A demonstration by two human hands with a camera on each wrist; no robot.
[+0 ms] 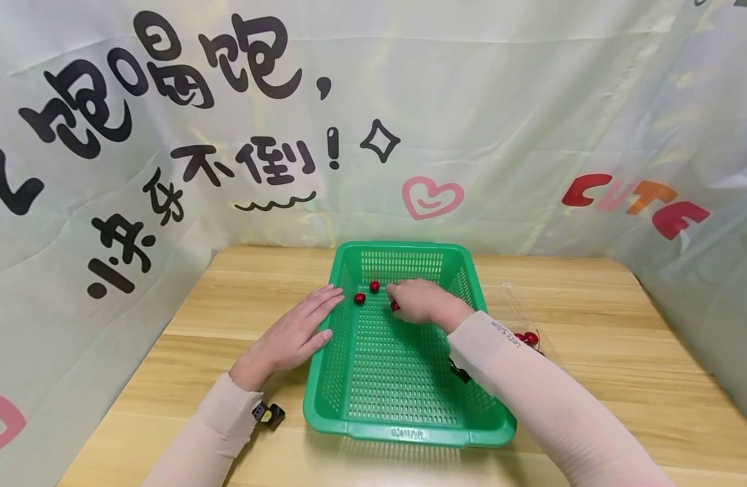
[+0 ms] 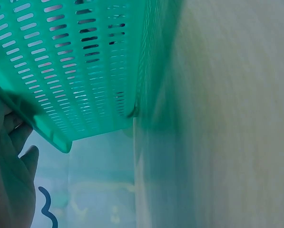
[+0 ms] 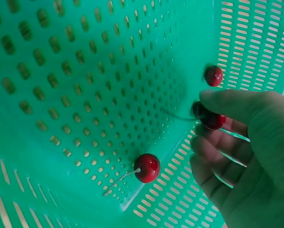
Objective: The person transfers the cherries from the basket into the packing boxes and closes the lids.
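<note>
A green plastic basket (image 1: 410, 434) with slotted walls stands on the wooden table. Against its left rim rests my left hand (image 1: 297, 331), fingers extended and thumb apart. Inside the basket, my right hand (image 1: 418, 301) holds a dark red cherry (image 3: 214, 121) between thumb and fingers; a darker round shape beside it is partly hidden by the thumb. One loose cherry (image 3: 147, 168) with a thin stem lies on the basket's bottom, and another cherry (image 3: 213, 76) sits beyond the thumb. The head view also has two loose cherries left of the right hand.
Right of the basket, several cherries (image 1: 530, 337) lie in a clear plastic container (image 1: 516, 304), partly covered by the right sleeve (image 1: 531, 379). A printed cloth (image 1: 501, 135) hangs behind the wooden table (image 1: 598, 325) and along its sides.
</note>
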